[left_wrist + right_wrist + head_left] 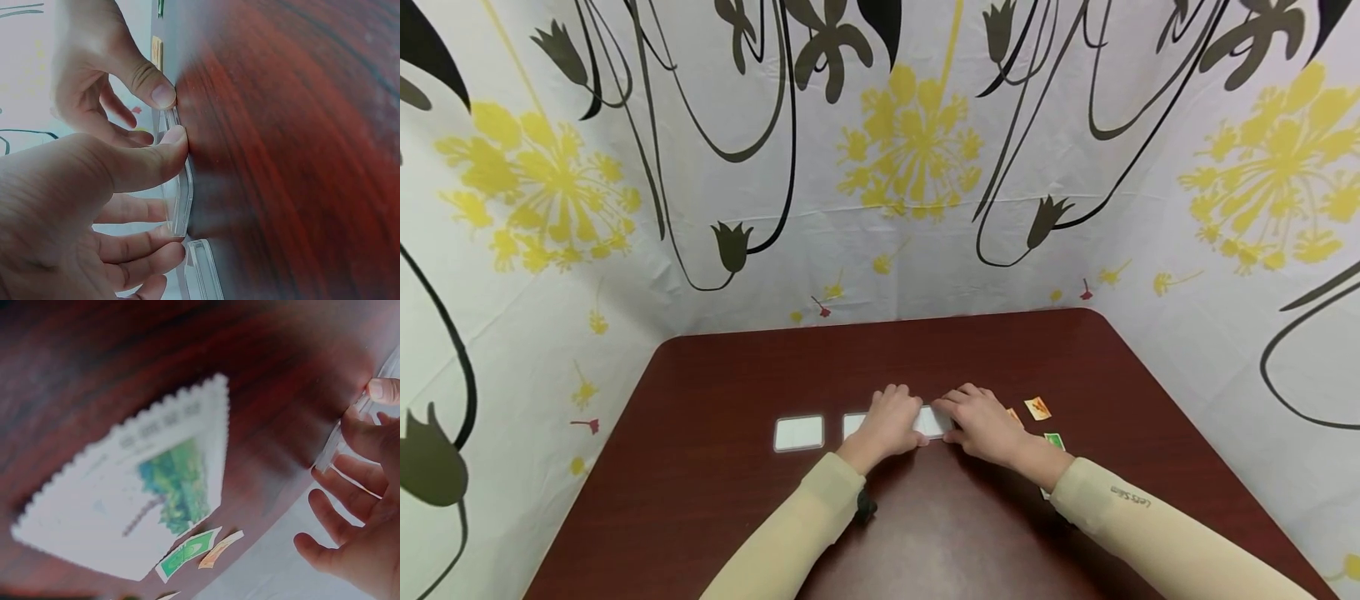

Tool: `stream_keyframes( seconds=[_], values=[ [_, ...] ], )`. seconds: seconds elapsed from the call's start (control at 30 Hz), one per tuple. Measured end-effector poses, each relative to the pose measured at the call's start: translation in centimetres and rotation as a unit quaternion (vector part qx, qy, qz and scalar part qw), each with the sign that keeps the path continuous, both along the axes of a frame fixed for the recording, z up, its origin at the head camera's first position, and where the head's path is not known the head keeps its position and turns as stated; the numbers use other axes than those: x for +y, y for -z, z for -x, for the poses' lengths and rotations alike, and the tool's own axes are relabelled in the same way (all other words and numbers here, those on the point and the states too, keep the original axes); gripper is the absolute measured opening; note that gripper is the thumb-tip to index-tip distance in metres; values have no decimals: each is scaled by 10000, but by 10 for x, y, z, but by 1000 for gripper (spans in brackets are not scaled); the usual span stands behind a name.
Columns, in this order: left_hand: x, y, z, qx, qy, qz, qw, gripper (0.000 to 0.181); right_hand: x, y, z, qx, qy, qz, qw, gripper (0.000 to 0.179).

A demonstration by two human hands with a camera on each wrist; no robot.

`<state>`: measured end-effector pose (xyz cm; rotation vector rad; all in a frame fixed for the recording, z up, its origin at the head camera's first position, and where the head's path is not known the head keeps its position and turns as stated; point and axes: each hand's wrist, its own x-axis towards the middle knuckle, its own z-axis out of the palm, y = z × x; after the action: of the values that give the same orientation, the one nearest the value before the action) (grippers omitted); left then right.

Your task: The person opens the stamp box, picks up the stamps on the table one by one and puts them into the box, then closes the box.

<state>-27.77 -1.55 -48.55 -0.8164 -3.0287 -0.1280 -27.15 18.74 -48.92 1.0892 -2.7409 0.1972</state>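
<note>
Between both hands on the table lies a flat clear plastic case (931, 422) with a whitish inside. My left hand (891, 421) pinches its left part, thumb on the near edge and fingers on the far side, as the left wrist view shows of the case (182, 194). From the other end my right hand (985, 423) holds the same case (331, 447) between thumb and fingers. A second case (852, 423) lies partly behind the left hand, and a third case (799, 433) sits farther left.
Right of the right hand lie postage stamps: an orange one (1037, 408), a green one (1054, 441) and a large white-bordered stamp (150, 494) with a green picture. The dark red table (722, 500) ends at a patterned cloth (895, 275) behind.
</note>
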Motion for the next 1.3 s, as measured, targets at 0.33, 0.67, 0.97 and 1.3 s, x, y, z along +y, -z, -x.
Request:
stream_keyframes(
  seconds=[0.33,0.67,0.97,1.3],
  values=[
    [1,0,0,118,8,25,9999,45,-3,2,-1,215,-7,-2,9998,53],
    [2,0,1,-179,46,212,9996,63,-4,5,-1,291,0,-92,9995,52],
    [8,-1,-5,-28,-98,364,9993,39,-3,5,0,175,-120,4,9998,52],
    [9,-1,-5,127,-142,326,9993,35,-5,2,1,332,-144,-55,9993,52]
  ],
)
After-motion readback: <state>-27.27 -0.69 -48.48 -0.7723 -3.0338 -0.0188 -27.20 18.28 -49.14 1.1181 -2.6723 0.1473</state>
